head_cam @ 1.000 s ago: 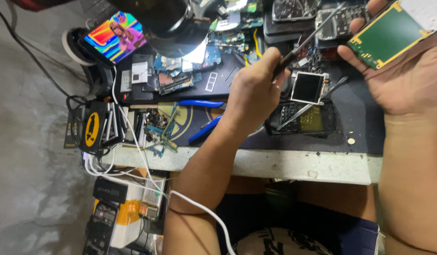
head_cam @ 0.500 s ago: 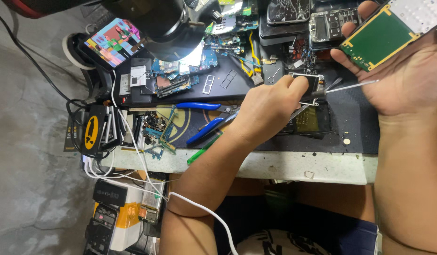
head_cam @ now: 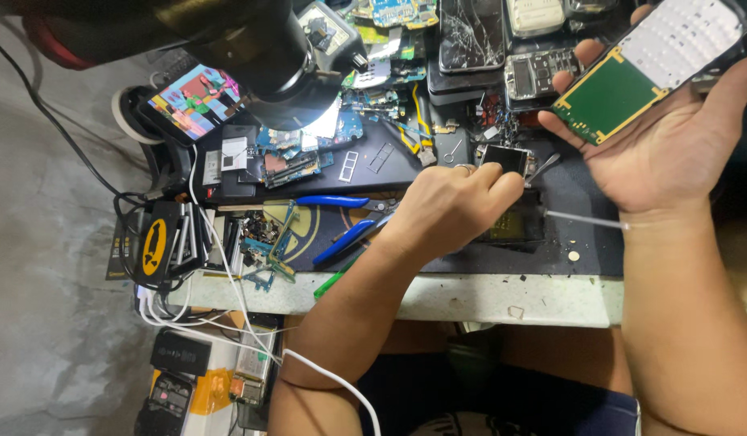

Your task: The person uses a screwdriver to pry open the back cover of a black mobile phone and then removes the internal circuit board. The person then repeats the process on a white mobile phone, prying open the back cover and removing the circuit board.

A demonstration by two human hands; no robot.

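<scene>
- Left hand (head_cam: 446, 206) low over the dark mat (head_cam: 575, 234), knuckles up, fingers curled and pinching a small screen (head_cam: 505, 159) at its near edge. Forearm runs in from the lower middle, wrist bent slightly down.
- Right hand (head_cam: 672, 137) raised, palm up and tilted, fingers spread under a green board (head_cam: 611, 97) with a white keypad (head_cam: 684, 36) at its far end. The board rests across the fingers with the thumb at its side (a cradle more than a clamp).
- A thin metal tool (head_cam: 587, 220) sticks out from under the right wrist, level over the mat; how it is held I cannot tell.
- The screen sits at the mat's far edge, just beside a pile of loose phone parts (head_cam: 543, 73) and a cracked phone (head_cam: 470, 36).
- Risks, as I judge them: the pinch on the screen is only at one edge, so a twist could crack it or strain whatever ribbon lies under it (hidden by the fingers).
- The board is loosely carried; a tilt of the palm could slide it off onto the parts.
- The tool tip points toward the left hand, so a quick move by either hand could bring them together.
- Blue pliers (head_cam: 349, 234) and a white cable (head_cam: 228, 282) lie on the desk (head_cam: 470, 295) near the left elbow, easy to snag.
</scene>
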